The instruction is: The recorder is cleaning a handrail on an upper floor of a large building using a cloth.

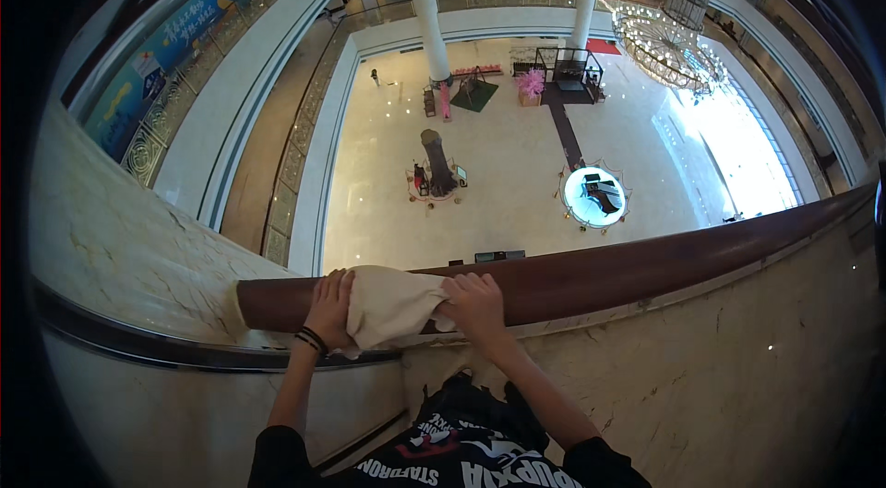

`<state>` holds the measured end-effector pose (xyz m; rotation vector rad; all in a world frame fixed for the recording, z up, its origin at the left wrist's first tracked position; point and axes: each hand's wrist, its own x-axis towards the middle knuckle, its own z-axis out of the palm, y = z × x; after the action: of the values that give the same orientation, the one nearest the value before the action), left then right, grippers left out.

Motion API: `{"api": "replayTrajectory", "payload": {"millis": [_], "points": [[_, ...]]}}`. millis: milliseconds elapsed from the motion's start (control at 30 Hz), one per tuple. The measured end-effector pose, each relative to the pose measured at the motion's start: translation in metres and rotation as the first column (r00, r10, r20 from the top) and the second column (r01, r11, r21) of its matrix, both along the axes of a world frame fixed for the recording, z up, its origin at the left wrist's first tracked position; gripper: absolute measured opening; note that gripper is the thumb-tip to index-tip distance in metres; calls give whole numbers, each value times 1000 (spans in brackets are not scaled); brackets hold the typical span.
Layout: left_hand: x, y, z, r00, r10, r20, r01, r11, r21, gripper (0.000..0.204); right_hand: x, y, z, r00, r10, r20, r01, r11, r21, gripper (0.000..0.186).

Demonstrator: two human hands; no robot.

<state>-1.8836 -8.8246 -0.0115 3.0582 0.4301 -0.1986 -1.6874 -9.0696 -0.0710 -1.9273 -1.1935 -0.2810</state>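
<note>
A cream cloth (386, 301) is draped over the top of a brown handrail (591, 283), with its loose lower edge hanging on my side. At the cloth's left edge my left hand (330, 307) is closed over the rail, fingers pointing to the far side and dark bands around the wrist. My right hand (476, 307) grips the cloth's right edge against the rail, its fingers curled. Part of the cloth under each hand is hidden.
The rail's left end meets a marble wall (138, 211). Beyond the rail, the drop opens onto a hall floor (369, 202) far below, with a piano (602, 196) on a lit round platform. A chandelier (669, 49) hangs at the upper right. Marble flooring (664, 377) lies on my side.
</note>
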Motion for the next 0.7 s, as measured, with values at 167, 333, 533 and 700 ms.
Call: {"api": "replayTrajectory", "payload": {"millis": [167,333,533,700], "points": [[79,-97,-11,995,-53,82,58,996,-64,117,67,-91,-5,993,-114,37,117,991,-67,27],[164,-204,-34,974,-118,191,130,990,-48,114,141,-203,-16,942,-312,126,326,939,-111,23],[275,-322,-53,956,-245,158,259,963,-75,122,209,-295,-44,861,-504,72,507,861,-33,17],[326,-373,-73,943,-333,-17,333,941,60,106,206,-295,-39,876,-476,78,480,876,-51,19]]}}
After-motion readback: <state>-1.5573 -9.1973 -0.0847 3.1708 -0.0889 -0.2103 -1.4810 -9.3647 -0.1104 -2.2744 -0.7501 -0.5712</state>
